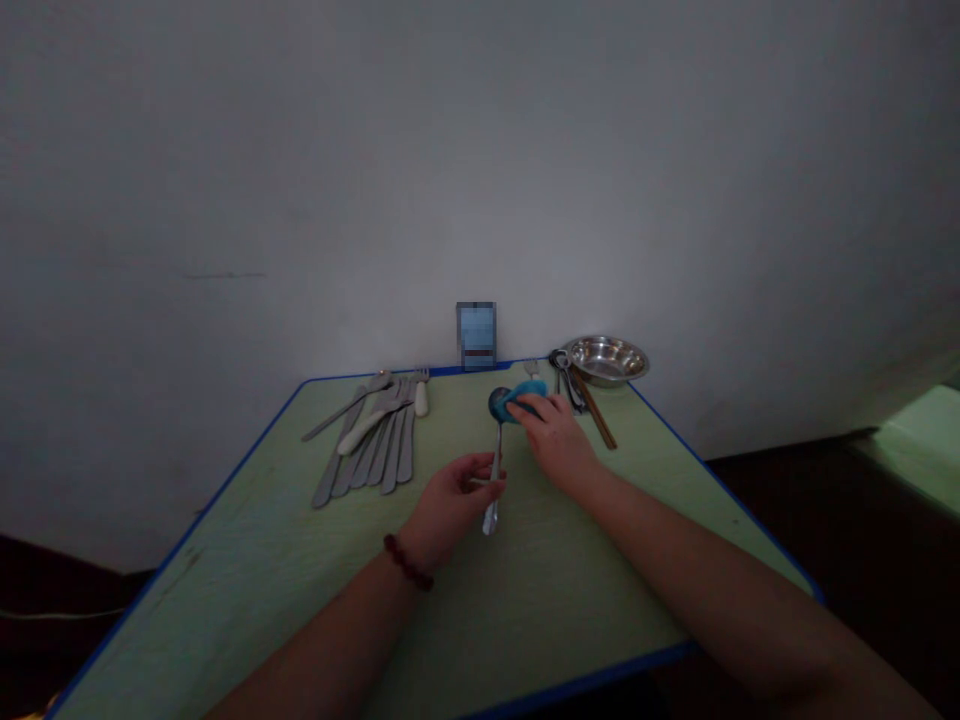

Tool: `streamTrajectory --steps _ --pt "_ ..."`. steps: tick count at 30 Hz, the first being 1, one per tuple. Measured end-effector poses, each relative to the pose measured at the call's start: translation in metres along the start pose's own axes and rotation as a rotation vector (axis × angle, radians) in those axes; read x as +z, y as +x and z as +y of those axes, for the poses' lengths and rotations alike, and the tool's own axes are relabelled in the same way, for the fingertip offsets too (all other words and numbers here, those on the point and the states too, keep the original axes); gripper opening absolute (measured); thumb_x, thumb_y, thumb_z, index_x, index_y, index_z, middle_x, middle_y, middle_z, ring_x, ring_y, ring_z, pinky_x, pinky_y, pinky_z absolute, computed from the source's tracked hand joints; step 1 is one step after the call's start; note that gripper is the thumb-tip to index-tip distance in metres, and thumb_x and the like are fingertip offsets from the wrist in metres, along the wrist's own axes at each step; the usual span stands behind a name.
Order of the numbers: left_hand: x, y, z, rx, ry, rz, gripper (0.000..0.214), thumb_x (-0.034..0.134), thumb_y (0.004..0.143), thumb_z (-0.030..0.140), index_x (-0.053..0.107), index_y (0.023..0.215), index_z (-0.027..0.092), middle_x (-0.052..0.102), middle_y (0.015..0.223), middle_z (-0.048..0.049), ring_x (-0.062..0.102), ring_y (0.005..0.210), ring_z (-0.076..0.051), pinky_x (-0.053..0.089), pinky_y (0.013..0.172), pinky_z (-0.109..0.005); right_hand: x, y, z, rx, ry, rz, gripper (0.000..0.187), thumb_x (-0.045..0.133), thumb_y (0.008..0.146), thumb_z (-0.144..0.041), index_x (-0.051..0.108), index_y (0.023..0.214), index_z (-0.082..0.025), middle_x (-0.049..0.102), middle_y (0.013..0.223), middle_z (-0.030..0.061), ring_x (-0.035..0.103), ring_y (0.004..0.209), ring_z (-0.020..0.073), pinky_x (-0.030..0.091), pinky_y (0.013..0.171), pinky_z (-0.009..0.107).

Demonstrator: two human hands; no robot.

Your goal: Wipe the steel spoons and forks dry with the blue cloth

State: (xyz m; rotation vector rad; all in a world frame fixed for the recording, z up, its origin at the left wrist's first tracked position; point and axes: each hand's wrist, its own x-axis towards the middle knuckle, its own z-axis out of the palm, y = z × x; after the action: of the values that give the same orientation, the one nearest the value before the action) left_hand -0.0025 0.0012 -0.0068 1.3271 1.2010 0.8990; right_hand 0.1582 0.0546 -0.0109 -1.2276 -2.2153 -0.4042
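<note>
blue cloth (535,388), silver ladle (496,403), pale green tabletop (465,610) with blue edging (585,685), brown chopsticks (595,411)

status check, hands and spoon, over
Left hand gripping spoon by handle. Right hand holding blue cloth at spoon's bowl. Knives left, chopsticks right, both apart from spoon.

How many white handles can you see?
2: one white handle lies across the cutlery pile, another white handle at its far right. More may be hidden underneath.
</note>
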Motion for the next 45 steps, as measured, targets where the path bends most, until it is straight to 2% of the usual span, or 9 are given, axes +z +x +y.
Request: streamTrajectory --steps 15,25,33,40,45 --pt "-0.0013 0.0018 -0.0064 0.006 0.005 -0.023 0.031 0.058 0.064 0.025 0.058 0.093 0.016 0.061 0.086 -0.0044 0.056 0.072 -0.015 0.042 0.066 -0.026 0.0022 -0.0003 0.0051 0.026 -0.013 -0.004 0.036 0.04 0.078 -0.01 0.052 0.111 -0.019 0.051 0.11 0.0045 0.039 0.086 0.0207 0.036 0.082 0.035" --pt "-0.0006 0.0013 -0.0035 -0.002 -0.023 -0.038 0.029 0.061 0.06 0.023 0.059 0.088 0.014 0.062 0.083 -0.0054 0.056 0.069 -0.014 0.042 0.066 -0.027 0.0028 -0.0002 0.0068 0.045 -0.018 -0.004 0.037 0.039 0.078 -0.009 0.053 0.11 -0.019 0.051 0.111 0.0041 0.037 0.087 0.0211 0.035 0.082 0.035" --pt "0.0002 0.0012 -0.0048 -0.041 -0.022 -0.04 0.031 0.062 0.058 0.024 0.057 0.088 0.014 0.063 0.081 -0.0056 0.057 0.071 -0.014 0.043 0.067 -0.028 0.0 -0.0004 0.0043 0.055 -0.005 -0.012 0.036 0.038 0.079 -0.01 0.053 0.11 -0.02 0.05 0.112 0.0036 0.038 0.087 0.0209 0.035 0.083 0.035" --pt "0.0002 0.0017 -0.0087 -0.039 -0.013 -0.062 0.029 0.062 0.06 0.024 0.058 0.088 0.016 0.063 0.082 -0.0049 0.056 0.068 -0.014 0.043 0.064 -0.027 -0.0016 0.0002 0.002 0.047 0.013 -0.017 0.037 0.038 0.078 -0.009 0.053 0.11 -0.018 0.051 0.111 0.0057 0.039 0.087 0.0206 0.035 0.083 0.035" --pt "-0.0003 0.0012 -0.0079 -0.026 0.015 -0.08 0.026 0.061 0.06 0.024 0.059 0.084 0.014 0.063 0.079 -0.0049 0.056 0.065 -0.014 0.042 0.061 -0.026 -0.0011 -0.0005 0.0007 0.04 0.04 -0.016 0.038 0.038 0.078 -0.009 0.052 0.111 -0.02 0.05 0.112 0.0053 0.04 0.087 0.0204 0.036 0.082 0.037"
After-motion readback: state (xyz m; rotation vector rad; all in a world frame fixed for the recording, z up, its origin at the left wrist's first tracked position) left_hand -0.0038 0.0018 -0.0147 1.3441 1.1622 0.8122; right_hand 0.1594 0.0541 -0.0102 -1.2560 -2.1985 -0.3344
